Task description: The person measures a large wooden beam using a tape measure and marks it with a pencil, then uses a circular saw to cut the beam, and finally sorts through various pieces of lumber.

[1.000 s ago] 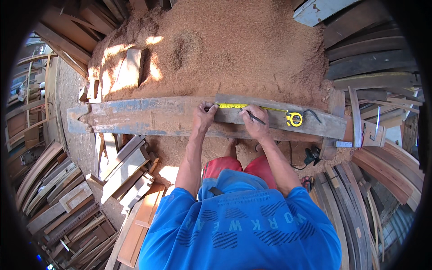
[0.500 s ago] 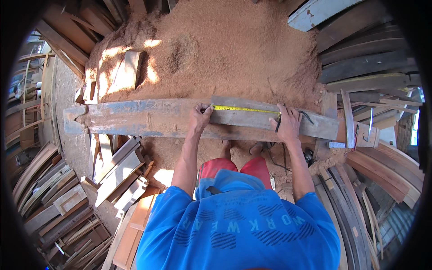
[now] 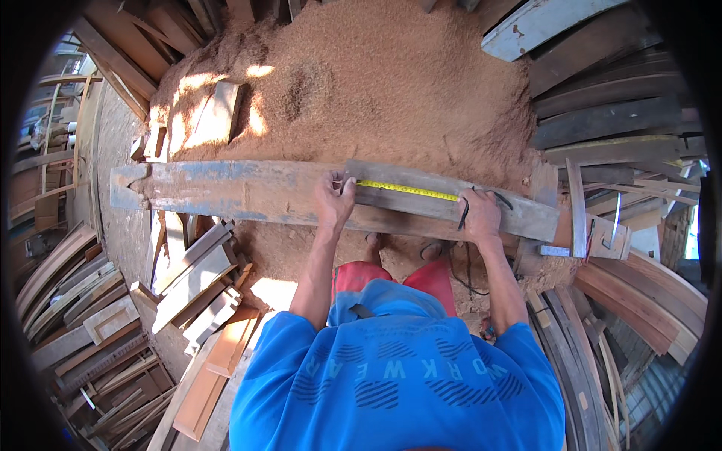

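A yellow tape measure (image 3: 406, 190) is drawn out along a grey wooden board (image 3: 444, 204). My left hand (image 3: 333, 201) pinches the tape's left end at the board's left end, with a small dark piece showing at its fingers. My right hand (image 3: 480, 215) is closed on the tape's right part, over the board. A black strap or cord shows around the right fingers; whatever else this hand covers is hidden. The grey board lies on a longer, worn plank (image 3: 226, 188) with bluish patches, which runs sideways in front of me.
A large heap of sawdust (image 3: 391, 83) spreads beyond the plank. Stacked boards (image 3: 609, 113) fill the far right, and loose offcuts (image 3: 199, 278) lie at the near left. A narrow upright strip (image 3: 576, 210) stands past the board's right end. More timber leans along both sides.
The right hand has shifted slightly toward me, and the tape now slants more across the grey board. The left hand stays at the board's left end. The view has shifted a little.
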Demonstrator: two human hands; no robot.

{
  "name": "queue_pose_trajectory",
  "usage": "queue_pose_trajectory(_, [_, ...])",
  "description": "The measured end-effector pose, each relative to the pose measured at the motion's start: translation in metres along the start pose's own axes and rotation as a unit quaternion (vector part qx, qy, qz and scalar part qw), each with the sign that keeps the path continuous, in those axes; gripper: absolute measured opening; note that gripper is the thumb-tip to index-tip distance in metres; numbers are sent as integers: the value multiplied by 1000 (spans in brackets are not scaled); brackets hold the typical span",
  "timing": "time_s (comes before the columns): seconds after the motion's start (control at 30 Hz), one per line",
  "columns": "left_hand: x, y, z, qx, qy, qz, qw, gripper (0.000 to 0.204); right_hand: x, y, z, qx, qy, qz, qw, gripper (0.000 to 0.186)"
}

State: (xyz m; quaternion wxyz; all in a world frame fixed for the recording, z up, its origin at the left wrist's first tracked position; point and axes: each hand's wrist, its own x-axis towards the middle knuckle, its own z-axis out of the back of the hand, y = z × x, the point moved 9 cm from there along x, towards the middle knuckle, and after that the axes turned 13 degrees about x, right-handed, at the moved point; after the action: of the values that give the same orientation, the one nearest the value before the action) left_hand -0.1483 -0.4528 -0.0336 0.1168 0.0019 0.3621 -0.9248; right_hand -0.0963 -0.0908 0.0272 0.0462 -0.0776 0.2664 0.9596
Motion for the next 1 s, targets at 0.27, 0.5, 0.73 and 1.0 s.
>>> queue_pose_trajectory(0.27, [-121,-136,-61,161,80,-232,956,74,1,-62,14,-32,126,-53,990,15])
queue_pose_trajectory(0.5, [-131,-147,-116,212,124,-255,935,84,3,-74,10,-27,126,-46,991,15])
queue_pose_trajectory(0.73, [-129,-135,-125,201,115,-261,937,83,2,-76,6,-47,127,-64,989,15])
queue_pose_trajectory(1.0, [-127,-136,-123,193,116,-262,938,81,1,-78,7,-47,116,-65,990,17])
